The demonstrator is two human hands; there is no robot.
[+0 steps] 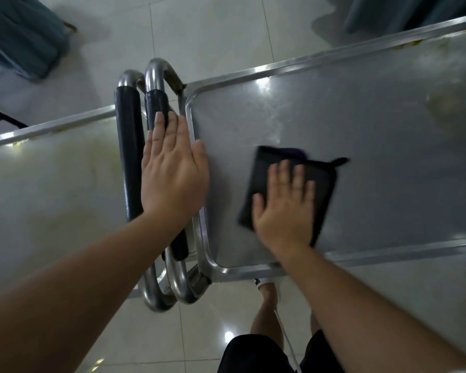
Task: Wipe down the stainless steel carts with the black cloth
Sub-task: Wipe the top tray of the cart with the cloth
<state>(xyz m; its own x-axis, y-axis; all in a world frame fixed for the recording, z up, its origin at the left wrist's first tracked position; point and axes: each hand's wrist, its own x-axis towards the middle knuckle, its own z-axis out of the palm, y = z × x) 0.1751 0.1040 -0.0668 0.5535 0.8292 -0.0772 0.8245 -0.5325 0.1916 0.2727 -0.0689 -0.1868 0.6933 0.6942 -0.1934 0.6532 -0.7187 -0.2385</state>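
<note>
Two stainless steel carts stand end to end. The right cart [374,109] has a flat grey top with a raised rim. On it lies the folded black cloth [264,170], and my right hand [285,205] presses flat on the cloth with fingers spread. My left hand [172,170] rests flat, fingers together, on the black-padded handle [156,103] of the right cart, beside the top's left rim. The left cart [51,170] has a paler, stained top and its own black-padded handle [128,146] next to the first.
The floor is pale glossy tile [213,30]. Blue-grey fabric-covered furniture [22,36] stands at the far left and more at the far right [414,12]. My legs in black shorts [258,351] and a foot [267,286] are just below the right cart's near edge.
</note>
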